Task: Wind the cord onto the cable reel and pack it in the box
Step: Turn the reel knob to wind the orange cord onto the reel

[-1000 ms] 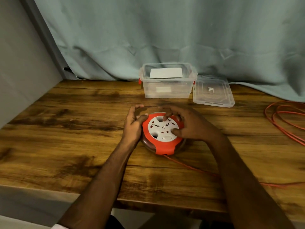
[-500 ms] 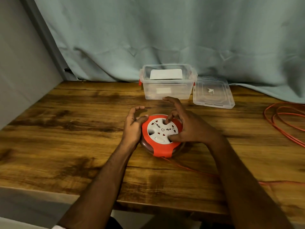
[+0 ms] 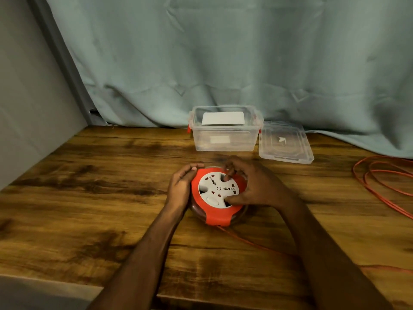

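Winding under way: cable reel (image 3: 218, 195) flat on tabletop (image 3: 100, 198), near open box (image 3: 224, 133). Left hand (image 3: 180, 189) grip cupped against red rim, bracing; right hand (image 3: 252, 186) fingers hooked into white hub recesses. Cord (image 3: 380, 182) mostly loose at right. Risks: loops snagging, reel skidding if brace slips, slack bunching at slot
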A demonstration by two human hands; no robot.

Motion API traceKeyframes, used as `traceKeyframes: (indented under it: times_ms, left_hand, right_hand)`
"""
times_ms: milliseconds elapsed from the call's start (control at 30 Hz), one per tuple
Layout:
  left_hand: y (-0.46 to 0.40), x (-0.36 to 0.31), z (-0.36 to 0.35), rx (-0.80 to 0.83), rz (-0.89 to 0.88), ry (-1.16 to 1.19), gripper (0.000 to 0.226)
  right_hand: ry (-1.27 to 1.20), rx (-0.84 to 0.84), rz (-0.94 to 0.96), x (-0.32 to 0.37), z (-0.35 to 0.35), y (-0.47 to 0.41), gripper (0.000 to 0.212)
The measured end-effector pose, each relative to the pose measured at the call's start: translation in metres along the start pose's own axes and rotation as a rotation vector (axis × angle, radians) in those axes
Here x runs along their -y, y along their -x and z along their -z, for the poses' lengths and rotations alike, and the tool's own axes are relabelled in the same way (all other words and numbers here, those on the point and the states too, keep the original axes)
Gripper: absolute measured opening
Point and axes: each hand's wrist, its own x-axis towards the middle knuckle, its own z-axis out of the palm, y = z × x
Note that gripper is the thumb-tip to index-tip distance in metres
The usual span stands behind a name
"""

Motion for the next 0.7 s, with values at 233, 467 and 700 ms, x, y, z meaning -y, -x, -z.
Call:
traceKeyframes:
  times_ms: [233, 467, 700]
  left_hand:
    - [-0.023, 0.003, -0.014, -0.104, 0.024, -0.143, 0.026]
    - [-0.034, 0.005, -0.015, -0.111, -0.042, -0.147, 0.024]
    - [-0.048, 0.013, -0.019, -0.052, -0.163, -0.011, 0.026]
  right_hand:
    - [-0.199, 0.020, -0.037, -0.036, 0.005, -0.037, 0.045]
    - [-0.125, 0.076, 0.015, -0.046, 0.008, -0.055, 0.042]
    - [0.098, -0.132, -0.059, -0.028, -0.008, -0.031, 0.048]
